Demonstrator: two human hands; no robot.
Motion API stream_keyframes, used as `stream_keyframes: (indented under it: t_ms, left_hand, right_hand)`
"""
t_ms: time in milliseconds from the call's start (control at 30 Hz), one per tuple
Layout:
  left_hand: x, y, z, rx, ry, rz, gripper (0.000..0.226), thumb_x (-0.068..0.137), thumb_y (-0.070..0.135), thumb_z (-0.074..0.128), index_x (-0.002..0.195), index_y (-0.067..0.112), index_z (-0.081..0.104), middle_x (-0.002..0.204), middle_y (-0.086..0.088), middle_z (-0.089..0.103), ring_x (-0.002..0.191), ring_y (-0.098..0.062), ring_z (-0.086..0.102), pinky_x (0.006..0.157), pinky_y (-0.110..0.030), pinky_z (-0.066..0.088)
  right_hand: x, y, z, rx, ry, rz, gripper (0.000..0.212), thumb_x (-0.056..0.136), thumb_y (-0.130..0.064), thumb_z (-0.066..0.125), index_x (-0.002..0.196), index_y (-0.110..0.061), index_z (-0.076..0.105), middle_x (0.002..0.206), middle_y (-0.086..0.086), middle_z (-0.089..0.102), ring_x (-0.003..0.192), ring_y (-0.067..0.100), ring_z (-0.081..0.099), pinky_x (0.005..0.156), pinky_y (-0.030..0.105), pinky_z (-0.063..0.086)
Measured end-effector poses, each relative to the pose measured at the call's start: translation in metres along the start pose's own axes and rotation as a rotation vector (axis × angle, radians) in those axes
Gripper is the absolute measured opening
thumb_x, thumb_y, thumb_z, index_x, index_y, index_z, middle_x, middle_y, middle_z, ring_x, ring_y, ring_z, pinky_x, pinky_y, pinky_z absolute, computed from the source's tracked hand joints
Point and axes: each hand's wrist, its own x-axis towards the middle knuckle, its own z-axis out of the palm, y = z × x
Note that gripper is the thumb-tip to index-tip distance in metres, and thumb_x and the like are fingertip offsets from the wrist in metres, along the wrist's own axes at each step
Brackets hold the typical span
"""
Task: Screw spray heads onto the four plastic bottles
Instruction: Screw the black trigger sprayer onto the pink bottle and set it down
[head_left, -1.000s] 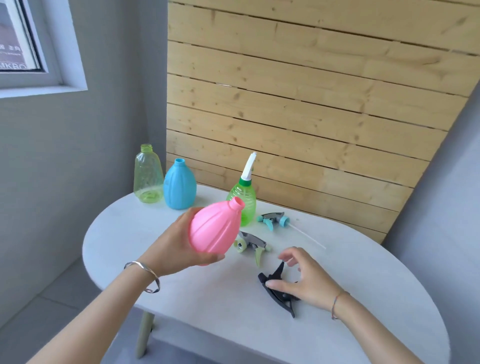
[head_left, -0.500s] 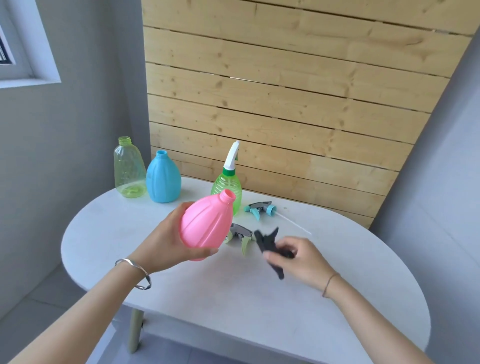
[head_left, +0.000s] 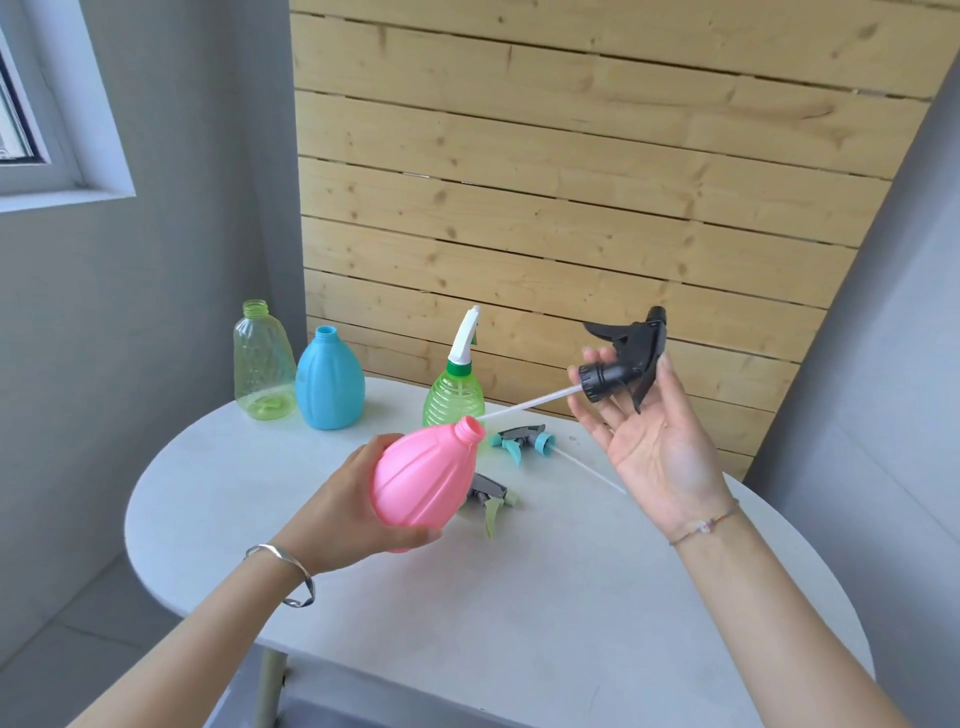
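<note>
My left hand (head_left: 337, 512) grips the pink bottle (head_left: 423, 478) above the table, neck tilted up and to the right, mouth uncapped. My right hand (head_left: 644, 431) holds the black spray head (head_left: 626, 361) in its fingertips, raised to the right of the bottle. The head's white dip tube (head_left: 524, 402) points left, its tip close to the pink bottle's mouth. A green bottle (head_left: 453, 397) with a white and green spray head stands behind. A blue bottle (head_left: 329, 384) and a clear yellow-green bottle (head_left: 260, 364) stand uncapped at the back left.
On the white oval table (head_left: 545, 597) lie a grey and teal spray head (head_left: 522, 439) with its tube running right, and a grey and pale green spray head (head_left: 488, 501) just right of the pink bottle. A wooden slat wall rises behind the table.
My right hand has lifted the black spray head off the table and turned it so its tube points at the pink bottle. The left hand keeps the pink bottle in much the same pose.
</note>
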Motion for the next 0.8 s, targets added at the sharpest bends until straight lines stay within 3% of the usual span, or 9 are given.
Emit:
stream_keyframes:
  t_ms: [200, 400, 600, 700, 800]
  left_hand:
    - [0.001, 0.0, -0.001, -0.015, -0.008, -0.009, 0.088, 0.047, 0.049, 0.086, 0.122, 0.038, 0.042, 0.112, 0.01, 0.055, 0.098, -0.008, 0.057, 0.058, -0.014, 0.053]
    - [0.001, -0.006, -0.007, 0.012, 0.019, -0.057, 0.09, 0.047, 0.051, 0.086, 0.123, 0.036, 0.042, 0.113, 0.007, 0.056, 0.098, -0.009, 0.057, 0.071, -0.021, 0.051]
    - [0.0, 0.007, -0.006, -0.043, -0.055, 0.038, 0.087, 0.045, 0.051, 0.086, 0.12, 0.044, 0.042, 0.112, 0.015, 0.057, 0.1, -0.006, 0.059, 0.07, -0.019, 0.054]
    - [-0.002, 0.012, -0.004, -0.054, -0.085, 0.077, 0.085, 0.047, 0.049, 0.086, 0.12, 0.046, 0.042, 0.111, 0.016, 0.058, 0.098, -0.005, 0.06, 0.07, -0.017, 0.055]
    - [-0.002, 0.012, -0.008, -0.067, -0.091, 0.077, 0.084, 0.048, 0.047, 0.086, 0.12, 0.047, 0.042, 0.11, 0.017, 0.059, 0.099, -0.005, 0.06, 0.072, -0.017, 0.054]
  right_hand:
    - [0.002, 0.005, 0.005, 0.016, 0.043, -0.025, 0.037, 0.092, -0.042, 0.04, 0.106, -0.016, 0.061, 0.106, 0.001, 0.07, 0.104, 0.019, 0.066, 0.086, 0.029, 0.056]
    - [0.007, 0.004, 0.004, 0.043, 0.045, -0.031, 0.039, 0.094, -0.043, 0.039, 0.106, -0.015, 0.062, 0.106, 0.002, 0.07, 0.103, 0.019, 0.067, 0.086, 0.03, 0.056]
    - [0.006, 0.036, 0.012, -0.041, -0.027, 0.184, 0.039, 0.095, -0.04, 0.036, 0.101, -0.016, 0.066, 0.108, 0.004, 0.069, 0.103, 0.017, 0.066, 0.097, 0.037, 0.048]
    - [0.003, 0.057, 0.017, -0.212, -0.046, 0.235, 0.031, 0.089, -0.039, 0.047, 0.102, -0.016, 0.064, 0.108, 0.002, 0.069, 0.104, 0.013, 0.064, 0.098, 0.037, 0.047]
    - [0.003, 0.067, 0.018, -0.545, -0.062, 0.13, 0.014, 0.087, -0.02, 0.06, 0.099, -0.015, 0.065, 0.1, -0.003, 0.07, 0.101, 0.011, 0.064, 0.099, 0.035, 0.049]
